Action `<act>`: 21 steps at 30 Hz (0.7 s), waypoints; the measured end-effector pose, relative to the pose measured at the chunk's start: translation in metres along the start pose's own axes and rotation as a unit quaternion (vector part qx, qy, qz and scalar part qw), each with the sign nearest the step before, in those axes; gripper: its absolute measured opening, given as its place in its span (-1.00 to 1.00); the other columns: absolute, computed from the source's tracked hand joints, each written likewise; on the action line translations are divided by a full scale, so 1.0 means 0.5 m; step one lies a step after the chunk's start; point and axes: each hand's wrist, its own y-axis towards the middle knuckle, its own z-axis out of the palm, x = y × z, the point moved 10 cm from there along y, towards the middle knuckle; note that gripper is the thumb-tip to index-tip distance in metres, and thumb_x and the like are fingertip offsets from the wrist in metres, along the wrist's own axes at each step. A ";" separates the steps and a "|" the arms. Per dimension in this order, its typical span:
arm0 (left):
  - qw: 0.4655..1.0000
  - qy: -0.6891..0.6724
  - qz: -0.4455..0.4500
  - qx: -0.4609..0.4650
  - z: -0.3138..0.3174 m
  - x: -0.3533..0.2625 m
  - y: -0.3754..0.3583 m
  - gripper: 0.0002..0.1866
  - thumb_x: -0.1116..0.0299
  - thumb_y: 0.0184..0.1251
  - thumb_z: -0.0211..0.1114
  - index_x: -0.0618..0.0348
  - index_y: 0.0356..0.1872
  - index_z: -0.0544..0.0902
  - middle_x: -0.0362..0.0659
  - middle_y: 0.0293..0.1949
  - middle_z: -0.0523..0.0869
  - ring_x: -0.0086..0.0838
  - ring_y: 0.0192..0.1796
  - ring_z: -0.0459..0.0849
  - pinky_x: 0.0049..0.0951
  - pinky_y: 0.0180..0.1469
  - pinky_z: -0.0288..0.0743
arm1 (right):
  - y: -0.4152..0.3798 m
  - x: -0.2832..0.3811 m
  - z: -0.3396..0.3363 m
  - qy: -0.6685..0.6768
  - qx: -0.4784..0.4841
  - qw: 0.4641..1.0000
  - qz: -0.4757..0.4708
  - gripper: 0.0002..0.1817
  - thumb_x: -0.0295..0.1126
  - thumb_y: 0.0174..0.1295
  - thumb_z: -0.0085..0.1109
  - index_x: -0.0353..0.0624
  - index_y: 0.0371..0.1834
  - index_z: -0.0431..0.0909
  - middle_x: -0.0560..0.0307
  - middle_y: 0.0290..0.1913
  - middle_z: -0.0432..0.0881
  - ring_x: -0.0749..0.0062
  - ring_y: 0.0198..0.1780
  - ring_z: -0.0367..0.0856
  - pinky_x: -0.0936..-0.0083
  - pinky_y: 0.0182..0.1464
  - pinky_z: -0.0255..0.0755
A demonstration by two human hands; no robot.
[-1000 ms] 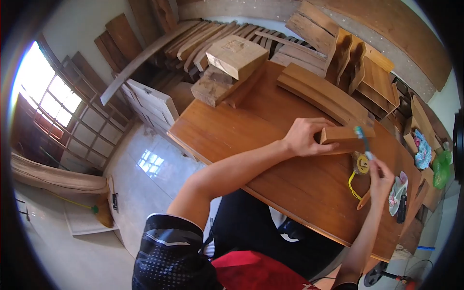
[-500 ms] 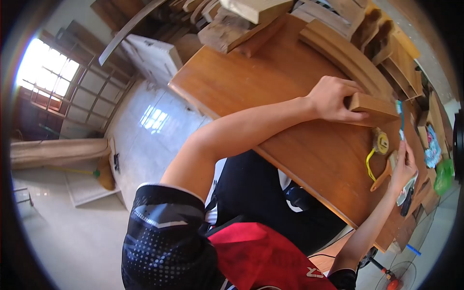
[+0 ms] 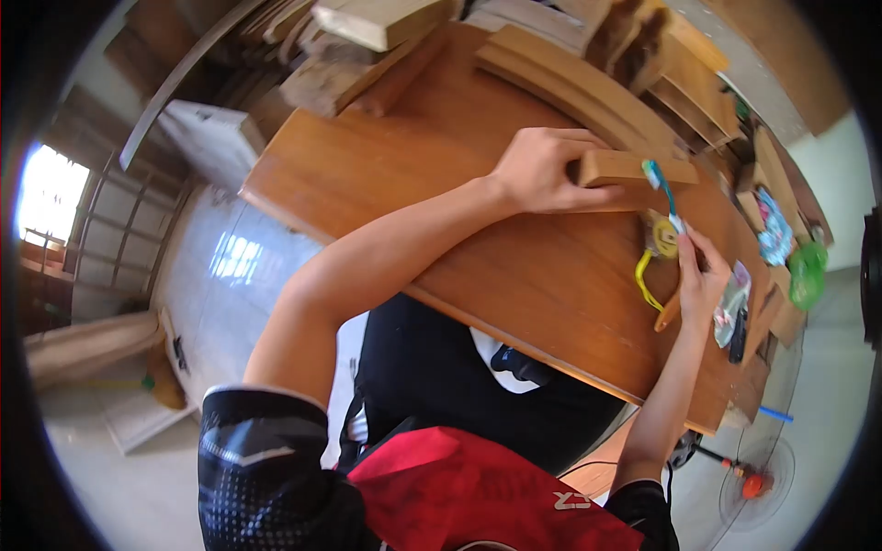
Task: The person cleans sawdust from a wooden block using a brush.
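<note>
My left hand (image 3: 551, 173) is closed around one end of a rectangular wooden block (image 3: 625, 169), keeping it above the brown tabletop (image 3: 514, 285). Between the fingers of my right hand (image 3: 701, 275) is a toothbrush (image 3: 663, 191) with a teal and white handle. Its bristled head points up and lies against or just in front of the block's right part; contact is hard to make out. Below the block lies a yellow tape measure (image 3: 663, 237) with a yellow strap. A wooden-handled tool (image 3: 669, 312), partly hidden by my right hand, rests near it.
A long curved wooden piece (image 3: 570, 87) lies along the table's far side. Thick timber pieces (image 3: 367, 69) are stacked at the far left corner. On the right are a black-handled object (image 3: 739, 335), a green plastic bag (image 3: 808, 275) and a floor fan (image 3: 756, 484).
The whole view has shifted, so the table and both arms appear farther left. The toothbrush head now overlaps the block's face instead of its right end. Both hands keep their hold.
</note>
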 end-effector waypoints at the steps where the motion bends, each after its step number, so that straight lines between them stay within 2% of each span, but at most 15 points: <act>1: 1.000 -0.012 -0.002 0.002 0.005 0.001 0.003 -0.57 0.11 0.12 0.62 0.27 -0.13 0.81 -0.03 -0.13 0.85 -0.19 -0.16 0.86 -0.33 -0.09 0.74 | 0.008 -0.019 -0.027 0.008 -0.059 0.998 0.008 -0.78 -0.51 0.37 0.41 -0.33 0.04 0.78 0.20 -0.14 0.81 0.65 -0.15 0.68 0.69 -0.07 0.52; 2: 1.000 0.003 -0.019 0.022 0.011 0.000 0.007 -0.56 0.12 0.14 0.62 0.28 -0.12 0.80 -0.02 -0.13 0.84 -0.21 -0.15 0.86 -0.34 -0.08 0.74 | 0.005 -0.035 -0.060 0.013 -0.114 0.993 0.015 -0.77 -0.50 0.36 0.42 -0.33 0.04 0.78 0.21 -0.14 0.81 0.66 -0.16 0.67 0.70 -0.09 0.51; 4: 1.000 -0.012 -0.008 0.009 0.010 -0.009 0.008 -0.57 0.16 0.15 0.62 0.32 -0.11 0.80 -0.01 -0.13 0.84 -0.21 -0.17 0.85 -0.35 -0.10 0.73 | -0.006 -0.050 -0.050 -0.041 -0.096 0.994 0.040 -0.77 -0.50 0.35 0.44 -0.32 0.03 0.79 0.25 -0.19 0.81 0.70 -0.22 0.66 0.73 -0.14 0.48; 6: 0.999 -0.026 -0.020 0.016 0.011 -0.002 0.009 -0.58 0.19 0.15 0.63 0.33 -0.11 0.80 0.00 -0.12 0.84 -0.22 -0.18 0.85 -0.35 -0.10 0.73 | -0.013 -0.022 0.016 0.012 0.019 1.000 -0.011 -0.79 -0.48 0.36 0.44 -0.28 0.02 0.80 0.29 -0.24 0.80 0.75 -0.29 0.61 0.75 -0.25 0.42; 7: 0.999 -0.021 -0.022 0.018 0.013 0.001 0.008 -0.58 0.20 0.14 0.63 0.34 -0.11 0.80 0.00 -0.11 0.84 -0.22 -0.18 0.85 -0.35 -0.11 0.72 | -0.013 -0.004 0.027 0.023 0.041 0.999 -0.027 -0.80 -0.47 0.36 0.43 -0.25 0.01 0.81 0.32 -0.29 0.78 0.78 -0.33 0.57 0.74 -0.33 0.37; 10: 0.999 -0.008 -0.021 0.025 0.018 0.005 0.005 -0.60 0.23 0.14 0.62 0.35 -0.12 0.80 -0.01 -0.09 0.84 -0.24 -0.18 0.85 -0.36 -0.11 0.72 | -0.001 -0.045 -0.053 -0.042 -0.082 0.994 0.054 -0.80 -0.47 0.36 0.43 -0.26 0.01 0.81 0.33 -0.31 0.77 0.80 -0.36 0.54 0.75 -0.38 0.30; 11: 1.000 -0.005 -0.017 0.025 0.017 0.003 0.006 -0.60 0.23 0.14 0.62 0.35 -0.12 0.80 -0.01 -0.09 0.84 -0.24 -0.18 0.85 -0.36 -0.11 0.72 | 0.007 -0.041 -0.061 -0.001 -0.124 0.992 0.038 -0.80 -0.47 0.36 0.44 -0.26 0.01 0.81 0.34 -0.31 0.77 0.79 -0.36 0.54 0.76 -0.36 0.31; 14: 0.999 -0.017 -0.026 0.028 0.016 -0.006 0.010 -0.63 0.26 0.14 0.61 0.35 -0.14 0.80 -0.02 -0.08 0.84 -0.25 -0.15 0.84 -0.36 -0.08 0.71 | -0.014 -0.013 0.000 0.029 -0.037 0.999 0.023 -0.79 -0.46 0.37 0.44 -0.29 0.01 0.80 0.32 -0.27 0.78 0.78 -0.31 0.58 0.75 -0.28 0.38; 15: 0.999 -0.020 -0.033 0.028 0.016 -0.005 0.009 -0.63 0.26 0.14 0.61 0.35 -0.15 0.80 -0.02 -0.08 0.84 -0.25 -0.15 0.84 -0.36 -0.07 0.70 | -0.018 -0.012 0.029 -0.005 0.042 0.998 0.045 -0.79 -0.47 0.37 0.43 -0.32 0.00 0.79 0.29 -0.22 0.79 0.75 -0.23 0.63 0.74 -0.17 0.46; 16: 0.998 -0.024 -0.039 0.031 0.017 -0.002 0.010 -0.64 0.27 0.14 0.61 0.35 -0.15 0.80 -0.01 -0.08 0.84 -0.25 -0.14 0.84 -0.36 -0.07 0.70 | -0.021 0.025 0.046 0.023 0.068 0.997 -0.015 -0.78 -0.47 0.37 0.43 -0.31 0.02 0.79 0.28 -0.22 0.80 0.75 -0.23 0.62 0.73 -0.18 0.46; 18: 0.999 -0.017 -0.028 0.031 0.014 -0.004 0.010 -0.65 0.28 0.14 0.60 0.35 -0.15 0.80 -0.01 -0.08 0.84 -0.25 -0.14 0.84 -0.36 -0.07 0.69 | -0.006 0.003 0.008 0.029 -0.006 1.000 0.003 -0.76 -0.48 0.37 0.43 -0.28 0.05 0.79 0.27 -0.24 0.80 0.76 -0.27 0.61 0.74 -0.22 0.44; 19: 0.999 -0.015 -0.022 0.030 0.014 -0.006 0.010 -0.66 0.29 0.14 0.60 0.34 -0.15 0.80 -0.01 -0.08 0.84 -0.24 -0.13 0.84 -0.36 -0.07 0.69 | -0.004 -0.041 -0.037 -0.052 -0.050 0.995 0.063 -0.76 -0.47 0.37 0.42 -0.24 0.06 0.80 0.25 -0.24 0.81 0.77 -0.27 0.62 0.73 -0.23 0.44; 20: 0.999 -0.018 -0.020 0.033 0.019 -0.006 0.011 -0.66 0.30 0.14 0.59 0.34 -0.16 0.80 -0.01 -0.08 0.84 -0.24 -0.13 0.84 -0.36 -0.06 0.69 | 0.004 -0.043 -0.060 -0.022 -0.099 0.993 0.062 -0.78 -0.46 0.37 0.42 -0.24 0.04 0.81 0.25 -0.22 0.82 0.76 -0.27 0.63 0.72 -0.23 0.45; 21: 0.999 -0.021 -0.019 0.032 0.018 -0.007 0.010 -0.67 0.30 0.15 0.59 0.34 -0.16 0.80 0.00 -0.08 0.84 -0.24 -0.13 0.84 -0.36 -0.06 0.69 | -0.002 -0.040 -0.059 -0.032 -0.101 0.993 0.054 -0.79 -0.45 0.37 0.43 -0.24 0.02 0.81 0.26 -0.22 0.83 0.76 -0.28 0.62 0.72 -0.24 0.44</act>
